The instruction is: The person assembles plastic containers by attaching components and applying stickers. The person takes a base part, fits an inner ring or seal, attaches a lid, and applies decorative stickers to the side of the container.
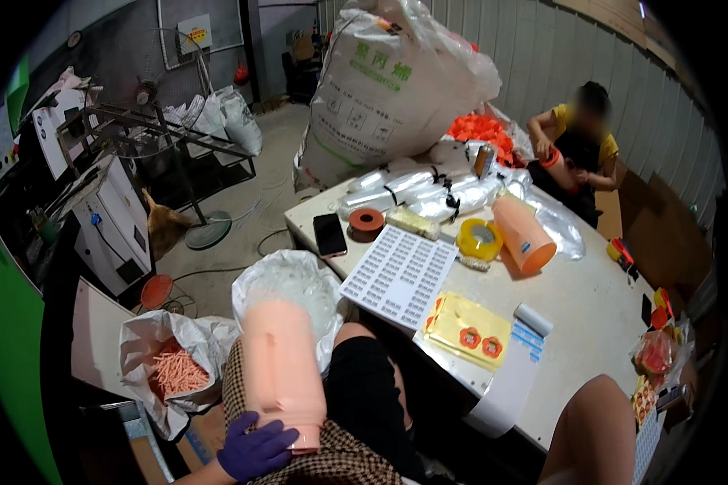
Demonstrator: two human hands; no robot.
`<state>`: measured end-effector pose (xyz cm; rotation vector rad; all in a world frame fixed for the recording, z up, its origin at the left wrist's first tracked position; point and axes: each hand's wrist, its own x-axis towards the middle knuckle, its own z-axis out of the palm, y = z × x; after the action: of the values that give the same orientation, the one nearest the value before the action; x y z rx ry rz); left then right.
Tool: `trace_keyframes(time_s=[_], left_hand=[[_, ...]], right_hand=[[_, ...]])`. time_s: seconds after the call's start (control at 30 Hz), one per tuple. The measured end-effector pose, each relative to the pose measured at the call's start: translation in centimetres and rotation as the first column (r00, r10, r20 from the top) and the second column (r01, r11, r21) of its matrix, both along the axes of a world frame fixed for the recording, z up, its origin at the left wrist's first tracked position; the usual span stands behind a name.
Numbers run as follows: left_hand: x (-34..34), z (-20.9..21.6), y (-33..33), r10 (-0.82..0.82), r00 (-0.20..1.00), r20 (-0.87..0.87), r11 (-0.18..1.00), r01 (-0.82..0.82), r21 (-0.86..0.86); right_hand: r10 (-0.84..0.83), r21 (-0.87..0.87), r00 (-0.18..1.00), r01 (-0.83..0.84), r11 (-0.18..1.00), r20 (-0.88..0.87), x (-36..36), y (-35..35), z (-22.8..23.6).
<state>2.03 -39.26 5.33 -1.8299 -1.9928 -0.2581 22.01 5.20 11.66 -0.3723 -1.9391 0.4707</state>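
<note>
A large salmon-pink plastic bottle (281,356) lies along my lap, its neck pointing toward me and a moulded hollow in its upper side. My left hand (256,447), in a purple glove, grips it at the neck end, fingers curled against the plastic. Nowhere does my right hand show. On the table (590,323) lies a similar pink container (524,234) bearing a blue and white label. Near it are a roll of yellow tape (479,239), yellow sticker sheets (467,330) with red-orange prints, and a white sheet of small labels (400,275).
Left of my lap, a white sack (158,323) holds thin pink sticks. A plastic-lined bag (287,271) stands beyond the bottle. The table also bears a phone (329,235) and clear plastic rolls (412,190). Behind it, a seated person (578,149) handles an orange-red bottle.
</note>
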Motion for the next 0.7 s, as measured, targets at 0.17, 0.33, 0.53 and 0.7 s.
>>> trace_keyframes(time_s=[0.17, 0.33, 0.53, 0.7], left_hand=[[-0.2, -7.0, -0.7, -0.111, 0.993, 0.05, 0.985, 0.117, -0.13], [0.1, -8.3, -0.6, -0.002, 0.98, 0.201, 0.999, 0.011, -0.048], [0.2, -8.4, -1.4, -0.03, 0.993, 0.117, 0.994, 0.042, -0.103], [-0.2, -11.4, -1.9, -0.077, 0.996, 0.054, 0.989, 0.083, -0.126]], right_hand=[[-0.002, 0.031, 1.0, 0.003, 1.0, -0.024, 0.4, -0.7, -0.6], [-0.085, 0.12, 0.988, 0.1, 0.988, -0.128, 4.5, -0.7, -0.1], [0.045, 0.464, 0.899, 0.181, 0.867, -0.436, 11.1, -4.0, 3.5], [0.029, 0.485, 0.927, 0.168, 0.858, -0.373, 10.5, -0.7, 4.1]])
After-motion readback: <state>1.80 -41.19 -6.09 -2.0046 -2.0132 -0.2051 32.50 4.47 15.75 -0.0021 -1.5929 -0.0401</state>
